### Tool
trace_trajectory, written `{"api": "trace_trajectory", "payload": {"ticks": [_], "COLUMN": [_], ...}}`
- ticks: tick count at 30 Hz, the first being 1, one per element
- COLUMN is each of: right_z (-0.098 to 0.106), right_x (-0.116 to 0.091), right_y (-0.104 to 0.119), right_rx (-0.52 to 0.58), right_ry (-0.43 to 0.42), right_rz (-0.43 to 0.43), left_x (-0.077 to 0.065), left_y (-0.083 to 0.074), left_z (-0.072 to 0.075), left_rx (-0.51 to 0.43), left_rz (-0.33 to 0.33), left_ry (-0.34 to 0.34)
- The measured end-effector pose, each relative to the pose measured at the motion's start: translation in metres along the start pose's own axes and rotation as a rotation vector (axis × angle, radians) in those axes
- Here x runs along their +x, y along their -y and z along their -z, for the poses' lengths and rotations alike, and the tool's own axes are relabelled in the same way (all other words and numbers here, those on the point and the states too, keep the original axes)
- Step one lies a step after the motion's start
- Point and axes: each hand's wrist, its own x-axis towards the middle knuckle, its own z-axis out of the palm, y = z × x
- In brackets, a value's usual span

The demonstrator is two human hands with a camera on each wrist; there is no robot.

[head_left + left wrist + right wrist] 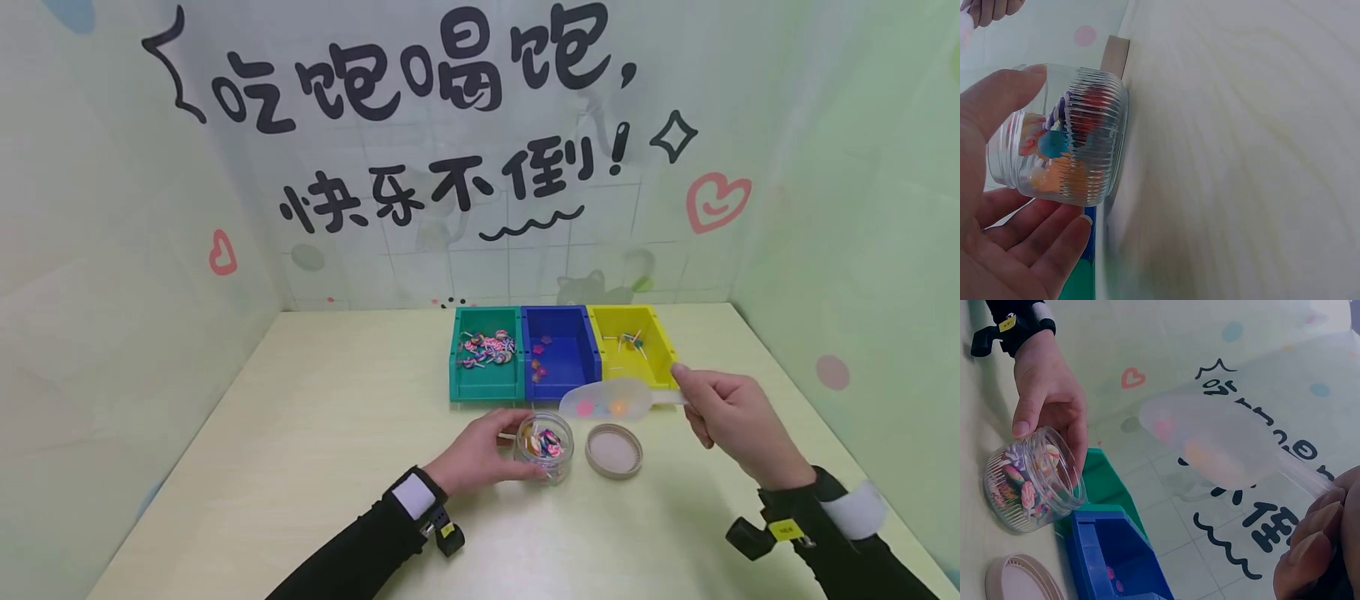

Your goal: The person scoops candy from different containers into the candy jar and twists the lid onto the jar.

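Observation:
My left hand holds a clear glass jar upright on the table, thumb and fingers on either side of it. Inside are small colourful swirl lollipops and other bright pieces, seen through the ribbed glass jar in the left wrist view. My right hand grips the handle of a translucent white scoop. A pink piece and an orange piece show in the scoop, raised to the right of the jar's mouth. A round jar lid lies right of the jar.
Three joined bins stand behind the jar: a green bin with swirl lollipops, a blue bin with a few small pink and orange pieces, and a yellow bin with several stick pieces. Printed walls enclose the table.

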Motion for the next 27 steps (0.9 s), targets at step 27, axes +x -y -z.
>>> {"api": "trace_trajectory", "payload": {"ticks": [27], "right_z": [-0.007], "right_x": [-0.0003], "right_y": [-0.0064], "right_rx": [-0.115], "right_ry": [0.044], "right_rz": [-0.063], "left_x": [0.0012], "left_y": [0.0002], "left_z": [-0.001], "left_rx": [0.019], "left_rz": [0.011], "left_ry": [0.002]}}
